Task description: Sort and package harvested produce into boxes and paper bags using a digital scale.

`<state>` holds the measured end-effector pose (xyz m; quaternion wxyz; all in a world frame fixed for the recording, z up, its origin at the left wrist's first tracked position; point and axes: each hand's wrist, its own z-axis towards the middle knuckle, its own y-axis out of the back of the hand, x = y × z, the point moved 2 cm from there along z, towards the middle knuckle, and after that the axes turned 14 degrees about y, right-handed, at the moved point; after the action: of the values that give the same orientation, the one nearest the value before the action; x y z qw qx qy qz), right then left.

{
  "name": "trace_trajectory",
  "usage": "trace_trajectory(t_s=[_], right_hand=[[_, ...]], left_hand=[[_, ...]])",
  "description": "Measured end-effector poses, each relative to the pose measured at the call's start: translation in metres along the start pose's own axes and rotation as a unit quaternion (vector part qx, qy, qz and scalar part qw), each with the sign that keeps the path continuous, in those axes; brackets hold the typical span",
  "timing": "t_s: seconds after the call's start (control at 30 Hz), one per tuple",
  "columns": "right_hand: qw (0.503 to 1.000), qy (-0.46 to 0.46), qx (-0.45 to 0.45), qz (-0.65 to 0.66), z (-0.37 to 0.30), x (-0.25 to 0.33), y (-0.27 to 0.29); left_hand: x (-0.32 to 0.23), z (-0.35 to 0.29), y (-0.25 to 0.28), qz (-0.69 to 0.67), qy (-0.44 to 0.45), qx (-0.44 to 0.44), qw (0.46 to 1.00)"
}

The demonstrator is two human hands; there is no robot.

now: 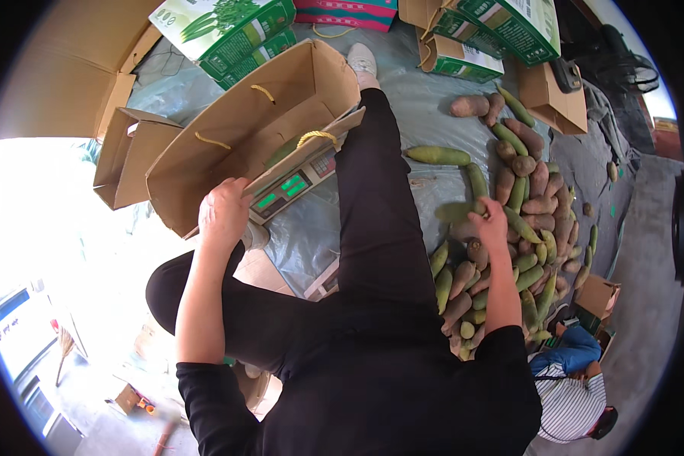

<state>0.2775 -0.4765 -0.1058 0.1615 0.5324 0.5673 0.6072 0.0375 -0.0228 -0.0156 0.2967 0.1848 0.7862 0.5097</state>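
Observation:
My left hand (224, 210) grips the near rim of an open cardboard box (239, 102) with yellow rope handles. The box rests on a digital scale (290, 190) with green lit displays, and a green radish (283, 152) lies inside it. Off to the right, my right hand (492, 226) is closed around the end of a green radish (456, 212), slightly blurred, at the left side of a pile. That pile mixes long green radishes (518, 226) with reddish-brown, soil-dusted roots (539, 180).
Green printed cartons (254, 34) stand at the far left, and more cartons (509, 30) at the far right. A smaller open box (129, 156) sits left of the scale. Plastic sheeting (403, 83) covers the floor. A person in a striped shirt (574, 403) is at lower right.

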Motion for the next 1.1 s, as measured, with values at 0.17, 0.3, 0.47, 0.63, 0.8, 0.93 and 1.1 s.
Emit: trace_trajectory(t_s=[0.17, 0.3, 0.47, 0.63, 0.8, 0.93, 1.1], right_hand=[[0.939, 0.179, -0.182, 0.232, 0.045, 0.115, 0.072], [0.869, 0.297, -0.225, 0.325, 0.063, 0.209, 0.125], [0.788, 0.353, -0.117, 0.490, 0.098, 0.293, 0.115], [0.853, 0.366, -0.014, 0.372, 0.147, 0.348, 0.019], [0.934, 0.307, 0.031, 0.181, 0.183, 0.367, -0.070], [0.950, 0.305, -0.024, 0.055, 0.192, 0.357, -0.058], [0.898, 0.366, 0.027, 0.244, 0.175, 0.291, -0.006]], left_hand=[[-0.002, -0.001, -0.001, 0.008, 0.000, 0.002, 1.000], [-0.004, -0.002, 0.000, 0.012, -0.005, 0.001, 1.000], [0.001, -0.003, 0.000, 0.009, -0.007, 0.002, 1.000], [-0.004, -0.003, 0.002, 0.017, -0.013, 0.011, 1.000], [0.005, 0.004, -0.006, 0.012, -0.041, -0.004, 0.999], [-0.010, 0.002, 0.005, 0.020, -0.034, -0.001, 0.999], [-0.004, 0.006, -0.001, 0.019, -0.037, 0.003, 0.999]])
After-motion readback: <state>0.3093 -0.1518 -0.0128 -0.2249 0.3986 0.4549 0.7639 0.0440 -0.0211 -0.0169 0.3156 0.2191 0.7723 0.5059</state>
